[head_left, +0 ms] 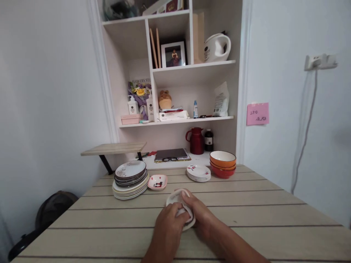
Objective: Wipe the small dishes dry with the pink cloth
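Note:
Near the middle of the table I hold a small whitish bowl (173, 197), tilted so its inside faces me. My right hand (201, 212) grips its right rim, with the thumb lying over the edge. Inside the bowl, my left hand (169, 226) has its fingers closed on a white cloth (187, 210), pressed against the inner surface. The cloth could also be a tissue; most of it is hidden by the fingers. Just beyond the hands sits a small square pink-rimmed dish (157, 181) with a printed figure.
Stacked plates (130, 184) stand at the left, small floral plates (199, 172) at the back, and orange and red bowls (223, 164) at the back right. A raised wooden stand (115, 148) is behind the plates. Shelves hold a red jug (196, 141) and a dark bottle (208, 140).

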`<state>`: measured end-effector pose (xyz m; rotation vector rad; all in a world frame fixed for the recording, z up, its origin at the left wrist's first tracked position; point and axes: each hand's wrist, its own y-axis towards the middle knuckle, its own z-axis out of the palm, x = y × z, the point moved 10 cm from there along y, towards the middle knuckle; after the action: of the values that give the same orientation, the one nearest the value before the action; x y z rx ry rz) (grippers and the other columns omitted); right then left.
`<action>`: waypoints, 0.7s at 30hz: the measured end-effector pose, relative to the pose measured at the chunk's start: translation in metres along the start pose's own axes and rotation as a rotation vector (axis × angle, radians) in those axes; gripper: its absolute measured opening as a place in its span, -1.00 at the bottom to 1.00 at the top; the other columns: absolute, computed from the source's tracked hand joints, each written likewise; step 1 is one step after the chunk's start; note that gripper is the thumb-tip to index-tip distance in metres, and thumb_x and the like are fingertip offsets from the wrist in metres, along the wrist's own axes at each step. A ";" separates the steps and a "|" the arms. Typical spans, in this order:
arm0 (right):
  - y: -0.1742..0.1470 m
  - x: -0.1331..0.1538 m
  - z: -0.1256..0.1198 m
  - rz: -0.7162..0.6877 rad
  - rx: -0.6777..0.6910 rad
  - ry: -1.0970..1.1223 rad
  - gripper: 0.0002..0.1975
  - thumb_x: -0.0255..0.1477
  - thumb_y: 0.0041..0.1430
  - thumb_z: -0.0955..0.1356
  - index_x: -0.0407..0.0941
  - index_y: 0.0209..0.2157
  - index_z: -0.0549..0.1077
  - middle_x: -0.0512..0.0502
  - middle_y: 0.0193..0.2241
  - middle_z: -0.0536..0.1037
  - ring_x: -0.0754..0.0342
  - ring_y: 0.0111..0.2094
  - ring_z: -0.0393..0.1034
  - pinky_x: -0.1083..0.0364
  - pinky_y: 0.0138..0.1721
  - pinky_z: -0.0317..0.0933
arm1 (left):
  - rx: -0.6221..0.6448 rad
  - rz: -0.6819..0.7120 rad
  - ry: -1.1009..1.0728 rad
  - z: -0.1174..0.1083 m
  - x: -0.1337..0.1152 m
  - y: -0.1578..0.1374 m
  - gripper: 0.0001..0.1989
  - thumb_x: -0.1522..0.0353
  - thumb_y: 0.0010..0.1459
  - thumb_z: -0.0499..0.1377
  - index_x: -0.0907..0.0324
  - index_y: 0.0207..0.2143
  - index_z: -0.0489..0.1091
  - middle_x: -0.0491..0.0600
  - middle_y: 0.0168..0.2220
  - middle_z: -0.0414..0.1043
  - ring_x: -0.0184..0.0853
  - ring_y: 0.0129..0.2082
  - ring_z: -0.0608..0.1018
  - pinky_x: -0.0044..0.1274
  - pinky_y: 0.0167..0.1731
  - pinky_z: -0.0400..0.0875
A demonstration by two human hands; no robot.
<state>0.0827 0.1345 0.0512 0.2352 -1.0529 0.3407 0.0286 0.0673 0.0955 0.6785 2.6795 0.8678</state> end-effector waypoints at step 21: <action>0.003 0.009 -0.003 -0.084 -0.005 -0.085 -0.47 -0.06 -0.09 0.47 -0.06 -0.15 0.39 0.02 -0.46 0.50 0.07 -0.43 0.36 0.13 -0.41 0.16 | 0.126 -0.121 -0.052 0.011 0.009 0.004 -0.68 0.45 0.22 0.04 -0.04 -0.10 0.49 -0.06 -0.07 0.48 -0.27 -0.11 0.49 -0.49 -0.11 0.34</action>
<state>0.0879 0.1398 0.0582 0.2903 -1.1237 0.2538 0.0267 0.0805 0.0883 0.5507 2.7138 0.6465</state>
